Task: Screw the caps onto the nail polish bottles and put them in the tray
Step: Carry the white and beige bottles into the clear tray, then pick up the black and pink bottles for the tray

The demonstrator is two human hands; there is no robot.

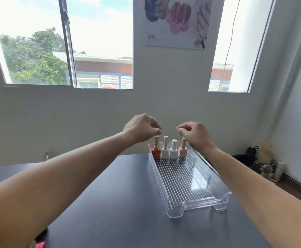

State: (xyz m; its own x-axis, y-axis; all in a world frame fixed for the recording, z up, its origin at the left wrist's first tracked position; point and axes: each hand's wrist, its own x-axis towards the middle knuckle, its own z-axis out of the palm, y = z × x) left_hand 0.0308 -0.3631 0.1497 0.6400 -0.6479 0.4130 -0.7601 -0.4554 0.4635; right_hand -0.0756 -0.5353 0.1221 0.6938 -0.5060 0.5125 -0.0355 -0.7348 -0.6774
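Tray (head view, the only one we have): clear ribbed tray [189, 187] on the dark table [110, 203], its long side running away from us.
Bottles: four, upright and capped, in a row at the tray's far end, close side by side.
Row, left to right: red bottle [156, 152] with a gold cap, cream bottle [165, 152], white bottle [173, 152], peach bottle [182, 151].
Left hand [142, 128]: fingers curled, thumb and forefinger tips pressed together just above the red bottle's cap; we see nothing held and no contact with the cap.
Right hand [194, 133]: fingers curled in, nothing in them that we can see, hovering above the white and peach bottles.
Hands: apart, with a gap between the fingertips.
Wall: poster [177, 22] between two windows.
Floor, far right: bags [266, 161] (too blurred for detail).
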